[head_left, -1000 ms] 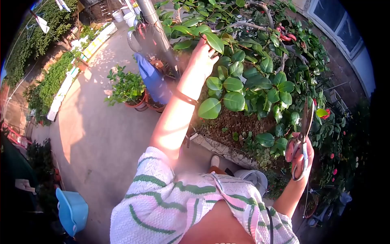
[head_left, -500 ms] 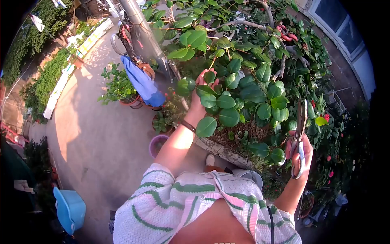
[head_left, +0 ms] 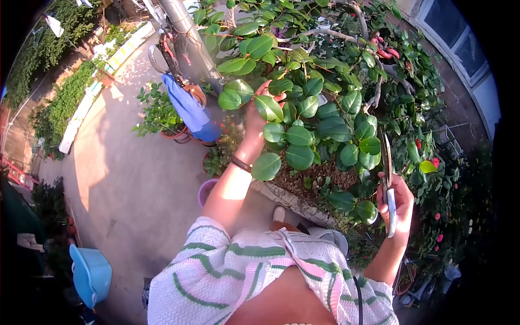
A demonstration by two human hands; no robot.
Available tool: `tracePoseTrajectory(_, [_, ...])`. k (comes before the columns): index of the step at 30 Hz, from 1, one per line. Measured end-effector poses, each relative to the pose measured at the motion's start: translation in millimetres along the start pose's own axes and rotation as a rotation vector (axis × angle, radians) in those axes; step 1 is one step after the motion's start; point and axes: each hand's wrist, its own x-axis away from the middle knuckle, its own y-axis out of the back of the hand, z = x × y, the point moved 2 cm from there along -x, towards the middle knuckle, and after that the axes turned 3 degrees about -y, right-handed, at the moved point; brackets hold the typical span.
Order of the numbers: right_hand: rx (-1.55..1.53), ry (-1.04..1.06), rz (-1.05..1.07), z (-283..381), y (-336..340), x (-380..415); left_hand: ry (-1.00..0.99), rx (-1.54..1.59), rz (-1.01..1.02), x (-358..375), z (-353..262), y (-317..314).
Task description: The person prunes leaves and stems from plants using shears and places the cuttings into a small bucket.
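Among the glossy green leaves of a shrub, my left hand reaches up at the left edge of the foliage. Leaves cover most of its fingers, so what they hold, if anything, is hidden. A dark band circles that wrist. On the right, my right hand is wrapped round the pale handles of large scissors. Their dark blades point upward, close together, beside the right part of the shrub.
A metal pole rises left of the shrub. Near it are a blue cloth and a potted plant. A light blue tub stands at lower left, a purple rim below my left forearm. A window is at upper right.
My left hand has moved slightly left and up, and the nearby leaves have shifted. My right hand has turned the scissors and moved them a little left.
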Motion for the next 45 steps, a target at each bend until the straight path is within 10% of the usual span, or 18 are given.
tracePoseTrajectory(19, [1.395, 0.188, 0.409, 64, -89, -254, -0.128, -0.212, 0.012, 31, 20, -2])
tracePoseTrajectory(35, [1.523, 0.664, 0.399, 27, -104, -278, -0.136, -0.286, -0.012, 41, 44, 5])
tracePoseTrajectory(45, [1.47, 0.545, 0.441, 47, -94, -274, -0.12, -0.227, 0.023, 36, 52, 11])
